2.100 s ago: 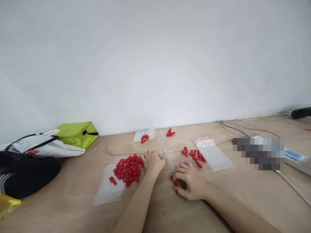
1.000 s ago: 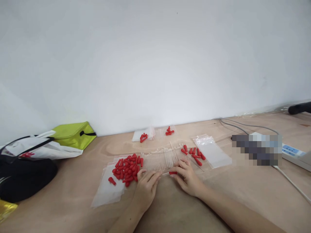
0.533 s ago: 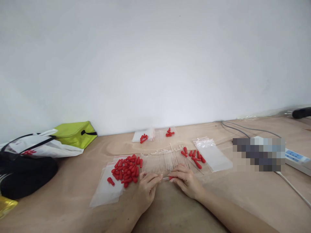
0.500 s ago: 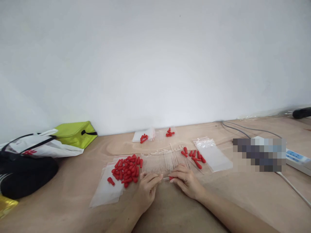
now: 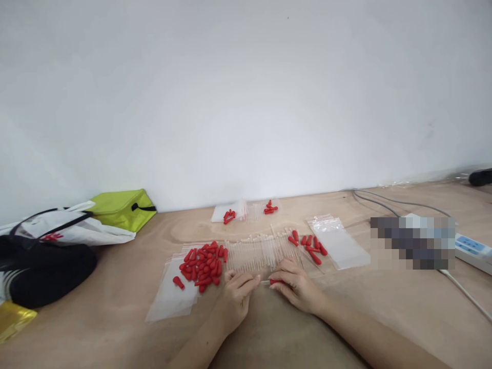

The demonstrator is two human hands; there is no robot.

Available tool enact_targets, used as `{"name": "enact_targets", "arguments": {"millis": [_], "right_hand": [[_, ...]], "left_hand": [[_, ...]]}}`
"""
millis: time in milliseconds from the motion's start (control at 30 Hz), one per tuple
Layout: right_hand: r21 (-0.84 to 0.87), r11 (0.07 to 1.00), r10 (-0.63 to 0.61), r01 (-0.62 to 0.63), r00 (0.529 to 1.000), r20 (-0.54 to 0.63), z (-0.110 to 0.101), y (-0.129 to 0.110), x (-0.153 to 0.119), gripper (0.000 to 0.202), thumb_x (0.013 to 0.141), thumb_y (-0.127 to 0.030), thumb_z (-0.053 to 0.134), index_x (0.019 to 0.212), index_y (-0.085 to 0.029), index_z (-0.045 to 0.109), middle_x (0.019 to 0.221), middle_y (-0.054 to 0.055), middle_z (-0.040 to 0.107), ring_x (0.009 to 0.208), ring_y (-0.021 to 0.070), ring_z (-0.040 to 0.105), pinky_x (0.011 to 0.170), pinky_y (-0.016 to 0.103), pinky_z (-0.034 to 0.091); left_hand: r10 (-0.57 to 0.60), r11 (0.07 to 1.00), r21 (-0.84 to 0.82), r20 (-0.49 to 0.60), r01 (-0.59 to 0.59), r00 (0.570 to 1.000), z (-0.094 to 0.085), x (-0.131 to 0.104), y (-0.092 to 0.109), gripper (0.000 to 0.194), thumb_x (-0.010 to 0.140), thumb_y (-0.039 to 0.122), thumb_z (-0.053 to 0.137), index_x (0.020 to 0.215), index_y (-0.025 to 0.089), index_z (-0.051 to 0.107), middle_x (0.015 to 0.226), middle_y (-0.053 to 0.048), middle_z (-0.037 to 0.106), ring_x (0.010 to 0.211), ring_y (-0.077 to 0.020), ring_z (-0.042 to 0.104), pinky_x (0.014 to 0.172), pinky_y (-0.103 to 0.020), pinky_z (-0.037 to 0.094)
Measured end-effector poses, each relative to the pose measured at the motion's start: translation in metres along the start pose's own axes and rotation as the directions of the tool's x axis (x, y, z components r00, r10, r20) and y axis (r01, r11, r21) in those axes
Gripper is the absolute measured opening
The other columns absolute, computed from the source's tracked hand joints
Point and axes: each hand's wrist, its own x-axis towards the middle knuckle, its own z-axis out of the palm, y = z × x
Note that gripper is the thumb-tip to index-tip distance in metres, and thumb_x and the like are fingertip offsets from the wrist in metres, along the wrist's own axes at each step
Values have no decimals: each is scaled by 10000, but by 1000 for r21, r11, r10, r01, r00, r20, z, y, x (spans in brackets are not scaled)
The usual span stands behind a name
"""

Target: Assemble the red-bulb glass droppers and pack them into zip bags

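Note:
Between my two hands lies a thin clear tube. My left hand pinches its left end. The fingers of my right hand are closed on a red rubber bulb at the tube's right end. Just beyond my hands is a row of clear thin tubes. A pile of red bulbs rests on clear zip bags to the left. More red bulbs lie to the right of the row.
Clear bags lie at the right, and small bags with red bulbs near the wall. A green bag, a white bag and a black item are at left; a power strip and cables are at right.
The view has shifted slightly, so the table's contents appear a little further right and mostly higher. Both hands keep their grip on the tube and bulb.

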Motion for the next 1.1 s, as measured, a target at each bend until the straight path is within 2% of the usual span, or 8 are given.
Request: {"name": "enact_targets", "arguments": {"millis": [200,433,733,833,900,1000,1100], "right_hand": [[-74,997,-11,17,997,73,0,-1,1,152,848,-243,441,852,-192,584,732,29,587,728,148,516,777,356,364],[-105,994,-21,32,994,107,2,-1,1,144,844,-230,433,830,-181,568,722,30,573,718,149,493,766,344,359],[-82,996,-15,23,996,91,2,0,3,169,846,-229,432,831,-190,595,722,32,596,713,145,523,807,368,361],[59,995,74,-76,997,35,4,-2,5,160,838,-258,462,854,-208,614,769,39,620,743,154,552,784,359,390],[235,954,198,-187,980,-24,6,-5,8,160,823,-303,491,889,-211,604,784,38,621,748,155,567,729,323,429],[452,841,392,-296,910,-132,3,-4,15,261,781,-374,530,980,-205,541,811,34,590,754,152,563,665,275,461],[462,815,498,-351,832,-247,-20,12,27,309,784,-400,498,1021,-202,514,778,14,543,707,136,532,639,261,449]], "left_hand": [[12,1000,-1,-45,-12,999,6,-3,0,366,812,53,358,1005,226,616,733,-29,647,669,-140,578,681,-300,357],[10,1000,1,-60,-10,998,12,-3,2,348,818,67,358,1000,217,613,726,-34,640,671,-148,572,670,-302,352],[-1,1000,-1,-49,1,999,12,-2,2,341,823,76,359,993,216,619,730,-41,647,686,-153,583,675,-305,374],[-30,999,14,-70,31,997,11,-1,4,300,857,130,357,979,216,617,750,-37,651,684,-152,584,677,-301,397],[-34,999,17,-81,36,996,10,0,5,284,880,177,348,1004,212,601,780,-35,656,697,-150,589,700,-299,406],[-19,999,35,-76,22,997,9,-2,3,300,885,256,377,1141,191,518,905,-62,650,815,-172,589,770,-318,396],[-75,993,86,-76,81,994,5,-4,-1,362,852,267,430,1201,176,462,1022,-97,611,940,-210,549,828,-363,369]]}}
